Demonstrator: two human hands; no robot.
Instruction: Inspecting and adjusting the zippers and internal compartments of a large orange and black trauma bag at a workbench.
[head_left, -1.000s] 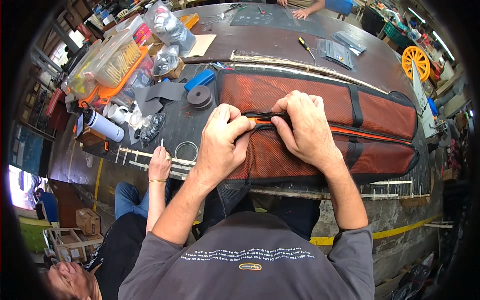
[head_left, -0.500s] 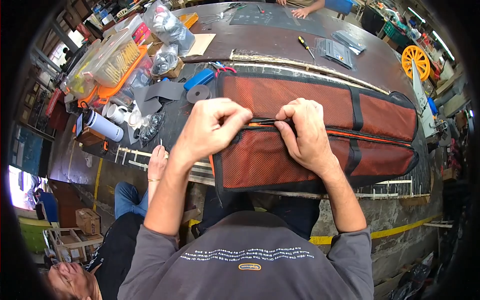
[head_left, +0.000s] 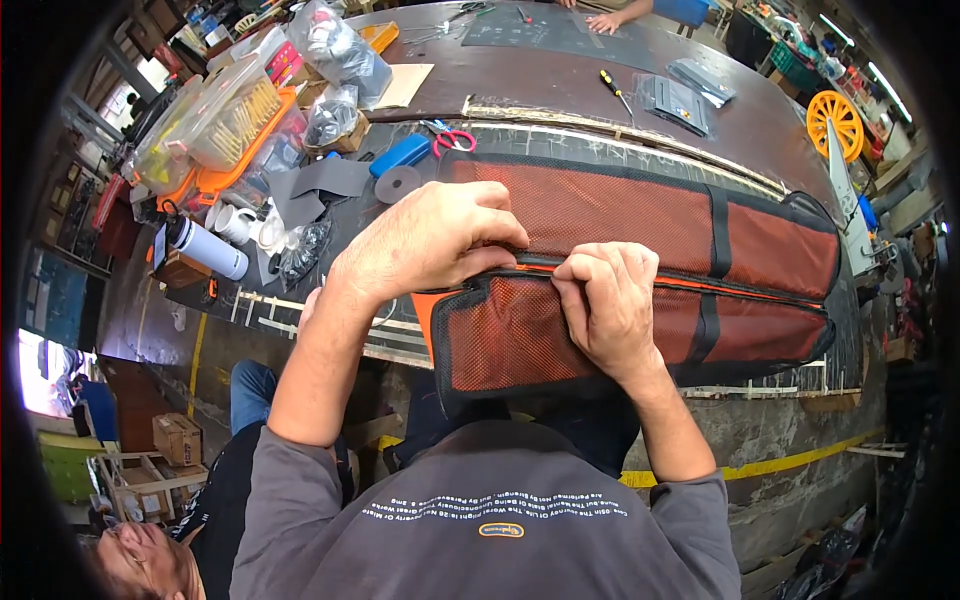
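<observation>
A long bag [head_left: 610, 218] of red-orange mesh with black edging and black cross straps lies on the bench before me. An orange-edged zipper opening [head_left: 690, 283] runs lengthwise along its middle. My left hand [head_left: 440, 240] is closed at the left end of this opening, its fingers bent over the far edge. Close beside it, my right hand [head_left: 612, 305] pinches the near edge of the opening between thumb and fingers. Orange fabric shows at the bag's left end, below my left wrist. My fingers hide the small part between them.
Pink-handled scissors [head_left: 453, 142], a blue case [head_left: 401, 156] and a grey tape roll [head_left: 398, 184] lie beyond my left hand. Plastic boxes [head_left: 235, 110] and a bottle [head_left: 208, 248] stand left. A screwdriver [head_left: 612, 88] lies far off. One person sits at lower left; another's hand [head_left: 604, 22] rests across the bench.
My left hand has turned over and shifted slightly left; my right has moved down a little. The bag's left end has tilted and dropped, showing more orange fabric.
</observation>
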